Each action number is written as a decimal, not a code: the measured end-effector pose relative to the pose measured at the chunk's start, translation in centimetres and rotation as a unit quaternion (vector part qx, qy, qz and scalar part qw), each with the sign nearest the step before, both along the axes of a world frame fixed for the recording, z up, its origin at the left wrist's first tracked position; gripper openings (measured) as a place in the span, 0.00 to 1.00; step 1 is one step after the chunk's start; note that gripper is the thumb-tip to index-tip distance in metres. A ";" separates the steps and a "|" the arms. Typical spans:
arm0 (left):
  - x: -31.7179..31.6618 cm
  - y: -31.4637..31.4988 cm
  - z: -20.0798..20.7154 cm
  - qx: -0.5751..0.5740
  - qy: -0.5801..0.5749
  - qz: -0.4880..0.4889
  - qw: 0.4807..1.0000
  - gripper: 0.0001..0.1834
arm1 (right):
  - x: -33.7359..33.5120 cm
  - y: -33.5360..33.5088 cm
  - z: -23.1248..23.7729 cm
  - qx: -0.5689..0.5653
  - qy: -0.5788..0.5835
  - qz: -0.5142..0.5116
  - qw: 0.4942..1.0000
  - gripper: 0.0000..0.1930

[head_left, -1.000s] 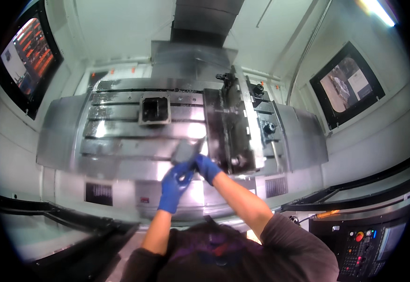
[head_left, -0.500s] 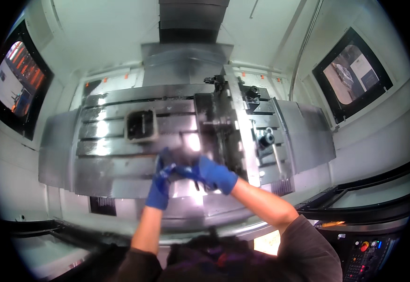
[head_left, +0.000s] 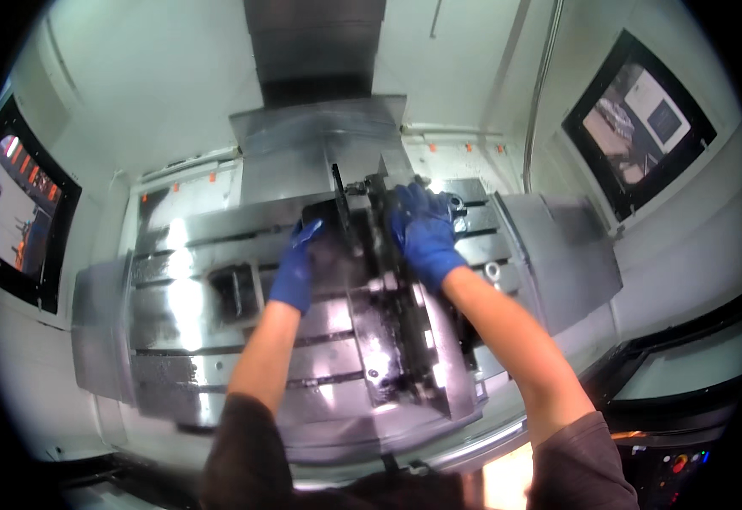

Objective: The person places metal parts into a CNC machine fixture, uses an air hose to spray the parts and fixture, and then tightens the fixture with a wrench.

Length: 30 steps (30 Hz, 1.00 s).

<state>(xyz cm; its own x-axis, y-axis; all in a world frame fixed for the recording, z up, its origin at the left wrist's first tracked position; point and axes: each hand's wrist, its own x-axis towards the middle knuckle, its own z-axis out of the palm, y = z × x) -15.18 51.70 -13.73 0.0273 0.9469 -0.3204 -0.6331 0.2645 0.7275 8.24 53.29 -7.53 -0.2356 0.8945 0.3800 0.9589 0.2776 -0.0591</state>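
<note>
My left hand (head_left: pixel 294 270), in a blue glove, is closed on the edge of a dark blocky part (head_left: pixel 334 248). That part is blurred, its kind unclear, and it stands close against the left side of a long black clamping fixture (head_left: pixel 388 340). My right hand (head_left: pixel 426 231), gloved in blue too, reaches over the far portion of the fixture. Its fingers bend over the upright metal plate (head_left: pixel 441 340) there and hide what lies beneath them. A square part with a dark middle (head_left: pixel 237 293) lies on the slotted machine table (head_left: pixel 163 374), left of my left hand.
Metal covers flank the table at left (head_left: pixel 103 327) and right (head_left: pixel 558 246). A window (head_left: pixel 639 123) is set in the right wall, and another (head_left: pixel 22 217) in the left. A control panel with a red button (head_left: pixel 679 463) sits at the lower right.
Both hands have moved away from me and apart, from close together at the near side to the fixture. The dark part has moved with my left hand. The view has shifted too.
</note>
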 end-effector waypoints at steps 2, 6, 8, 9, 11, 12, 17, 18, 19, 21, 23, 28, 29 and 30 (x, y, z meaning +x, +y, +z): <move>1.0 1.0 -3.0 -0.006 0.047 -0.024 0.999 0.23 | 0.3 -0.1 0.0 0.034 0.054 0.034 0.997 0.23; 2.1 0.9 -5.2 -0.012 0.038 -0.040 0.998 0.22 | -0.3 -0.7 1.3 -0.003 0.043 0.052 0.998 0.22; 2.7 1.1 -6.5 -0.003 0.079 -0.052 0.996 0.22 | -0.1 -1.2 2.3 -0.045 0.042 0.049 0.997 0.24; 3.3 1.2 -6.6 0.025 0.094 -0.067 0.993 0.22 | 0.5 -1.1 2.2 -0.051 0.038 0.046 0.997 0.24; 4.7 1.2 -6.8 0.083 0.123 -0.095 0.984 0.23 | 2.0 -0.9 2.3 -0.075 0.036 0.066 0.994 0.25; 5.2 1.1 -6.0 0.049 0.101 -0.090 0.990 0.23 | 2.2 -0.7 1.8 -0.042 0.029 0.078 0.996 0.25; 3.0 4.4 -11.3 -0.008 -0.018 -0.050 0.999 0.21 | 0.8 -0.7 2.4 -0.042 0.054 0.107 0.992 0.25; 4.5 3.9 -10.0 -0.045 -0.046 -0.076 0.995 0.21 | 1.5 -0.6 1.9 -0.057 0.055 0.099 0.992 0.25; 6.5 2.9 -6.6 -0.083 -0.070 -0.102 0.989 0.21 | 2.3 -0.4 0.6 -0.050 0.073 0.075 0.993 0.24; 7.8 1.6 -2.9 -0.098 -0.102 -0.130 0.981 0.26 | 2.0 0.0 0.5 -0.076 0.079 0.045 0.993 0.24; 8.3 1.1 -1.7 -0.116 -0.010 -0.087 0.989 0.25 | 1.9 0.2 0.7 -0.145 0.095 0.035 0.984 0.25; 7.9 1.4 -2.6 -0.080 0.070 -0.075 0.992 0.19 | 1.8 0.9 -1.2 -0.003 0.120 0.051 0.991 0.26; 7.6 1.3 -3.2 -0.038 0.090 -0.101 0.990 0.18 | 1.8 1.0 -1.4 0.009 0.123 0.052 0.991 0.26; 7.0 1.5 -4.0 0.005 0.110 -0.125 0.986 0.17 | 1.7 1.0 -1.4 0.020 0.125 0.054 0.990 0.26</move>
